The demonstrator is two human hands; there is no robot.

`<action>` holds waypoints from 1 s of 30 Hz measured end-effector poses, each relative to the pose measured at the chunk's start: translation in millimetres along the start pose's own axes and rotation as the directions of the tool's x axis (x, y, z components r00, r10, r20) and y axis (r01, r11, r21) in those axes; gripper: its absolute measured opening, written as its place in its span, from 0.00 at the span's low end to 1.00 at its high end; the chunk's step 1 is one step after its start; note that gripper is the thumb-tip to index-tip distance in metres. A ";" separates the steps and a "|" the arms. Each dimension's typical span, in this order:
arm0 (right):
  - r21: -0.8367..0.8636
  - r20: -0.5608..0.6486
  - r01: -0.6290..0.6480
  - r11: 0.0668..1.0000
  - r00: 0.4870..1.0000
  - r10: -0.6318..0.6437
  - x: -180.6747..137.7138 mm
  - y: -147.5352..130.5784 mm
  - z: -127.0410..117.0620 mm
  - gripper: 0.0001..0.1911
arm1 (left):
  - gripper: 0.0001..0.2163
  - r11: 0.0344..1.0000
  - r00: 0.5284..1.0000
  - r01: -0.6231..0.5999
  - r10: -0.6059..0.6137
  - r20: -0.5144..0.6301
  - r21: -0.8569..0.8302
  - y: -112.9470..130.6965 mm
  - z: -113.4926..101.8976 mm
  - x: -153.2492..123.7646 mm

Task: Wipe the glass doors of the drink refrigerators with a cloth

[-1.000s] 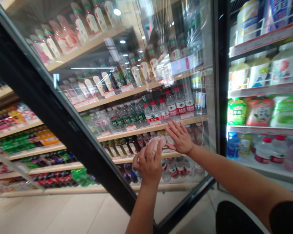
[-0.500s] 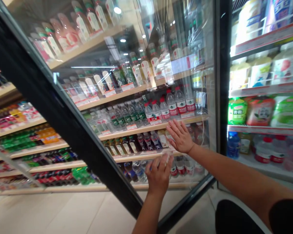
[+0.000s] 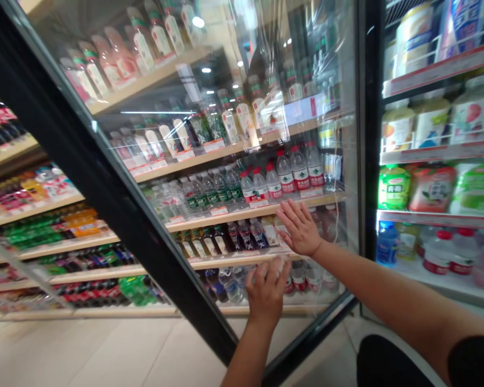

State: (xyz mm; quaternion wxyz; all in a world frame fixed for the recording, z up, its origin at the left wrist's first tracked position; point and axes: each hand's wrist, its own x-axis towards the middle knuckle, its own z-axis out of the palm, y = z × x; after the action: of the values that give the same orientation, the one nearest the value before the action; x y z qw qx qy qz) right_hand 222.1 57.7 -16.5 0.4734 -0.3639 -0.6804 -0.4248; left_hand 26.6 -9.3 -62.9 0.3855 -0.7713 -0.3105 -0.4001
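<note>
Against the lower part of the glass cooler door (image 3: 234, 134), seen from the head camera, both hands rest on the pane. The right hand (image 3: 300, 228) lies flat with its fingers spread and straight, palm pressed to the glass near the door's hinged right edge. Just below and to its left, the left hand (image 3: 267, 293) has its fingers bent against the pane over a small pale wad, probably a cloth (image 3: 280, 264), most of it hidden by the fingers. The door stands swung open, its black frame (image 3: 116, 204) running diagonally from the upper left to the bottom edge. Through the glass show wooden store shelves (image 3: 242, 215) with red-capped water bottles (image 3: 288, 174). To the right, the open cooler's wire shelves (image 3: 439, 217) carry green juice jugs (image 3: 393, 187).
</note>
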 end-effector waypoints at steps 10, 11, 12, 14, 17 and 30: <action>0.003 0.006 -0.014 1.000 1.000 0.014 -1.6 -1.1 1.8 0.34 | 0.16 0.999 0.997 0.045 -0.045 -0.062 0.008 0.8 7.9 -7.9; 0.006 0.010 -0.015 1.000 1.000 0.015 -1.3 -0.7 2.3 0.34 | 0.16 1.000 0.999 0.016 -0.017 -0.027 -0.023 5.8 11.7 -14.2; 0.011 0.012 -0.015 1.000 1.000 0.015 -0.7 -0.4 2.2 0.34 | 0.16 0.999 1.000 -0.001 0.001 0.001 -0.041 8.8 13.5 -16.7; 0.035 0.010 -0.018 0.999 1.000 0.018 1.0 -1.4 -1.3 0.35 | 0.18 0.999 1.000 0.001 0.000 0.031 -0.041 7.5 10.9 -9.4; 0.130 0.034 -0.099 0.987 0.995 0.095 3.4 -11.0 -17.6 0.35 | 0.22 0.998 0.999 0.046 -0.046 -0.019 -0.044 -7.2 0.5 19.9; 0.340 0.011 0.177 0.924 0.981 -0.192 -13.8 -48.8 -40.1 0.19 | 0.26 0.989 0.992 0.066 -0.078 -0.095 -0.131 -27.6 -23.8 21.6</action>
State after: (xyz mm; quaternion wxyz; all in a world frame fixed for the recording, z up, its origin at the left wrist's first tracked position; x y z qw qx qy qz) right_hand 195.7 1.1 -33.4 0.4717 -0.2212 -0.7844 -0.3365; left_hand 6.4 -11.6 -25.7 0.3357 -0.7617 -0.2923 -0.4708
